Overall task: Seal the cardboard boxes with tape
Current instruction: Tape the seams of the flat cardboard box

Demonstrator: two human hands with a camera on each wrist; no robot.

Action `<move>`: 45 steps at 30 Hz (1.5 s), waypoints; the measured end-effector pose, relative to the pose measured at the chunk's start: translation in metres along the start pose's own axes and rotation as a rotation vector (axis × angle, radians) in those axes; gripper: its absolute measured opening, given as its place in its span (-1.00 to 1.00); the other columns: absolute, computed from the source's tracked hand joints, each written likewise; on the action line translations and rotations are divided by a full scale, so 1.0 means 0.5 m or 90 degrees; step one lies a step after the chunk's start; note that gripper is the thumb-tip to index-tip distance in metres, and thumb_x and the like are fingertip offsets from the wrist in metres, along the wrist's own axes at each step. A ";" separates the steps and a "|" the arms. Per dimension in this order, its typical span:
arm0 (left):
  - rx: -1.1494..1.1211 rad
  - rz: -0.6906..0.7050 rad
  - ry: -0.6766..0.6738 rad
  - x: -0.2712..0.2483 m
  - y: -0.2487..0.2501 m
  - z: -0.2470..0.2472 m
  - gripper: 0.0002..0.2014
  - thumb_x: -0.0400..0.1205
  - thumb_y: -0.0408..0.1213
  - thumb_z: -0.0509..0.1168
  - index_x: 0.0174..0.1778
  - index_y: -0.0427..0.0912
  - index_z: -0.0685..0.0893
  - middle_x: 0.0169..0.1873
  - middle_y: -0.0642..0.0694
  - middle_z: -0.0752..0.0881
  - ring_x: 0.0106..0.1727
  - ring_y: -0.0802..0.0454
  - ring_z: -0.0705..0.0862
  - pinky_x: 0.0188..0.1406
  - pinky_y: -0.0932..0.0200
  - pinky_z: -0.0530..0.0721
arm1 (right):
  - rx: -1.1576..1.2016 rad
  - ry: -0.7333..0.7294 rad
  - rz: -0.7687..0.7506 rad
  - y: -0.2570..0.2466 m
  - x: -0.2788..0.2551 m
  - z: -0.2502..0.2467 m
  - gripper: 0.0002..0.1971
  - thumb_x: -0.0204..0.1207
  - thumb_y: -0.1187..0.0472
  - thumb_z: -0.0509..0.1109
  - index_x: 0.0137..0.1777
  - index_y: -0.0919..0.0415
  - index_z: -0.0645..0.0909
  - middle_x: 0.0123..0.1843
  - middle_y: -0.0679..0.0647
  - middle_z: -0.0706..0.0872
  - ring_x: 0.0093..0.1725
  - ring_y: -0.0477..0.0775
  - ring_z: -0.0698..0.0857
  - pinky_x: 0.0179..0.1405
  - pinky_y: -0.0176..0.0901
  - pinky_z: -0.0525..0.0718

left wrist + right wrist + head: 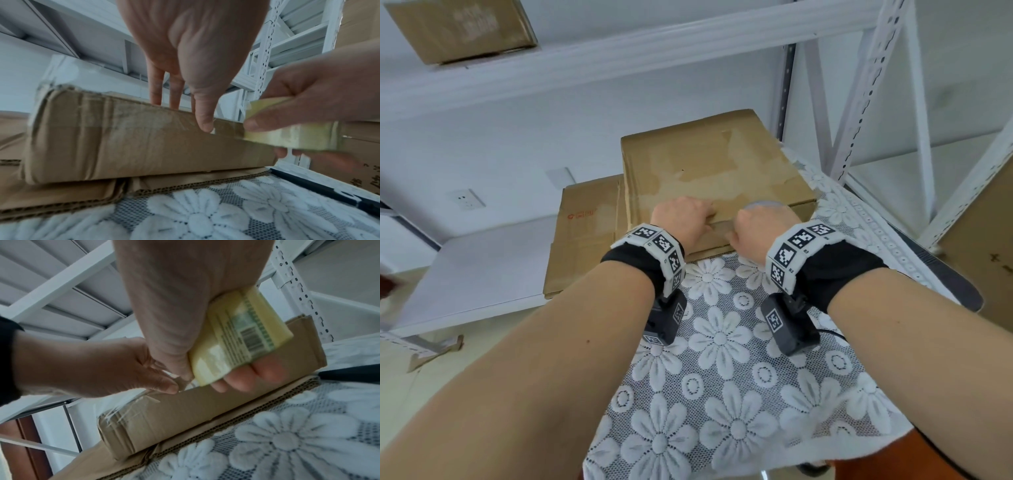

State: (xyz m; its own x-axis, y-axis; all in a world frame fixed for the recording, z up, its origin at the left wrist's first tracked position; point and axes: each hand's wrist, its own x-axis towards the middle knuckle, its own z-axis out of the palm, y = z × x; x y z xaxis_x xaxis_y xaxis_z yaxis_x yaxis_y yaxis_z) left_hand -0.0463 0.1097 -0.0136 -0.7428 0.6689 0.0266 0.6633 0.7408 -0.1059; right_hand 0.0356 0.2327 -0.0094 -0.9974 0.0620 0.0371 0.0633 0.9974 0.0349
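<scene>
A flat brown cardboard box (709, 168) lies on a flattened sheet of cardboard (582, 246) at the far end of the table. My left hand (698, 219) rests on the box's near top edge. In the left wrist view its fingers (174, 97) lie straight over the top and the thumb presses the near side of the box (123, 138). My right hand (753, 226), just to the right, grips a yellowish roll of clear tape (240, 340) against that same side. Wrinkled clear tape (123, 408) wraps the box's left corner.
A white lace flower tablecloth (722, 342) covers the table in front of the box. White metal shelving (893, 102) stands behind and to the right. Another box (462, 31) sits on the upper shelf, and a large one (989, 246) at the right edge.
</scene>
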 end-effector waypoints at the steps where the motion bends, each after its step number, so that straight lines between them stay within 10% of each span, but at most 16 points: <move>1: 0.001 -0.003 -0.002 -0.002 -0.002 0.000 -0.78 0.73 -0.05 0.23 0.20 -0.03 0.64 0.08 -0.06 0.73 0.11 -0.10 0.70 -0.21 0.10 0.45 | 0.008 -0.008 -0.011 -0.001 -0.002 -0.004 -0.60 0.62 0.01 0.14 -0.44 0.16 0.33 -0.41 0.03 0.50 -0.28 0.11 0.60 -0.19 -0.10 0.64; 12: -0.040 -0.034 -0.011 0.002 -0.004 0.003 -0.64 0.71 -0.05 0.28 0.45 0.11 0.58 0.30 -0.06 0.68 0.29 -0.10 0.64 0.08 0.02 0.63 | -0.052 -0.207 0.016 -0.001 -0.011 -0.043 -0.80 0.53 0.20 0.26 0.06 0.21 0.65 -0.06 0.05 0.71 -0.04 0.09 0.70 -0.06 -0.13 0.69; 24: -0.061 -0.035 -0.019 0.014 0.004 0.001 -0.62 0.68 -0.10 0.33 0.43 0.02 0.57 0.24 -0.05 0.68 0.22 -0.09 0.67 0.10 0.03 0.65 | -0.122 -0.071 0.112 0.017 -0.022 -0.018 -0.71 0.56 0.33 0.18 -0.41 0.24 0.35 -0.44 0.02 0.48 -0.49 -0.04 0.43 -0.55 -0.22 0.33; 45: -0.059 -0.020 -0.025 0.054 0.067 -0.009 -0.80 0.68 -0.29 0.32 0.22 -0.18 0.57 0.12 -0.17 0.70 0.12 -0.19 0.65 -0.09 0.04 0.53 | -0.068 -0.050 0.061 0.050 -0.020 -0.003 -0.85 0.49 0.09 0.25 -0.18 0.18 0.52 -0.27 0.02 0.56 -0.24 0.06 0.59 -0.32 -0.18 0.47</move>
State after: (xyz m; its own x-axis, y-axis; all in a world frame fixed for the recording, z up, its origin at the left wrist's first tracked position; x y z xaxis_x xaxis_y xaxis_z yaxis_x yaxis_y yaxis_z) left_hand -0.0436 0.1530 -0.0118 -0.7655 0.6433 -0.0107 0.6434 0.7654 -0.0138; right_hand 0.0470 0.2570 -0.0074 -0.9859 0.1642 -0.0332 0.1581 0.9774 0.1404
